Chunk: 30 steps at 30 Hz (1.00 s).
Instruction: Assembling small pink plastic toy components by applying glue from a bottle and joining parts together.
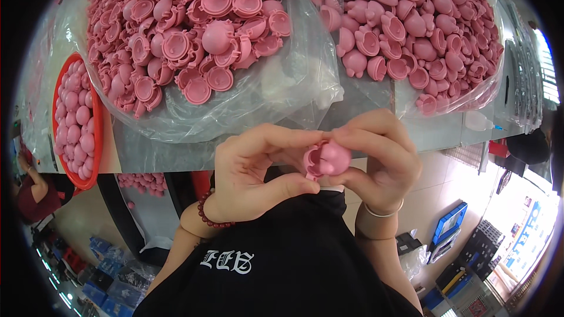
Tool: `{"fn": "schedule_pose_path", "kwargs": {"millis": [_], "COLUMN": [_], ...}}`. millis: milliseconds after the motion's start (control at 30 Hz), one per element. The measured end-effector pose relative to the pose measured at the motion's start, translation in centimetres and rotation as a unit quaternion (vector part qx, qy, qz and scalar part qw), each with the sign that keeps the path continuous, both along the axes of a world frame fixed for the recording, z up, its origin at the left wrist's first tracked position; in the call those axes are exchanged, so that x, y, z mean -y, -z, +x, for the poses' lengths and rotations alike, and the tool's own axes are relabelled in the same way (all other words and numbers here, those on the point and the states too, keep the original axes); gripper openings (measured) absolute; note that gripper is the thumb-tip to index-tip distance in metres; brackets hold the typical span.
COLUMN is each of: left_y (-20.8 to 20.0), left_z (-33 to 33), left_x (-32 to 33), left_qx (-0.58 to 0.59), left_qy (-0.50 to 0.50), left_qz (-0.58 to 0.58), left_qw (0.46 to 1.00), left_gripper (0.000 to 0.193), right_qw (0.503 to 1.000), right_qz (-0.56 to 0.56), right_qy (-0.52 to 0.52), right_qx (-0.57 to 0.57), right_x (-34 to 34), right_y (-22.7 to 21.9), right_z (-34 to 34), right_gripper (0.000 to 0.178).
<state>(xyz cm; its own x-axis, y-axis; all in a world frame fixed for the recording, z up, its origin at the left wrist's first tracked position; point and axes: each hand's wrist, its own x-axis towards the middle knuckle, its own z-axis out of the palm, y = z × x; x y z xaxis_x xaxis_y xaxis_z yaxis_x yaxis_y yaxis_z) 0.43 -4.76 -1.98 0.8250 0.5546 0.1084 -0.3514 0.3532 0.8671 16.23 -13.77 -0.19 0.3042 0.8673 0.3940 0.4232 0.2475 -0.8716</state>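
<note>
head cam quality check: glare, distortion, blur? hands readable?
Head view: black vignette at the corners, straight edges bent near the rim; head view, right side: glare whitens part of the floor; head view, centre: sheen on the clear plastic sheet, while left hand, right hand and pink piece read clearly; head view, lower left: background soft, fine detail lost.
</note>
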Motion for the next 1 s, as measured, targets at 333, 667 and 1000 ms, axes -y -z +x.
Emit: {"fn": "schedule_pose_path", "kwargs": {"millis": [333,667,1000], "left_y": [-0.3,-0.2,0.6], "left_z": [0.3,0.8,0.8], "left_x": [0.1,-0.3,-0.7], "left_qx": [-0.069,-0.018,0.004], "left_qy": [0.002,-0.038,-0.045], "left_qz": [0.002,0.035,-0.002], "left_qw": [0.998,0.999,0.999], "left_gripper": [0.042,0.046,0.048], "right_qw": [0.997,0.969,0.748], "right_qz": [0.005,0.114,0.230], "right_qy": [0.007,0.103,0.610], "right_qx": [0.083,0.193,0.125], "right_x": [0.7,1.6,10.0], "right_y": [0.6,0.8,2.5], "right_z": [-0.1,-2.3,10.8], "right_gripper": [0.034,0.021,0.034]}}
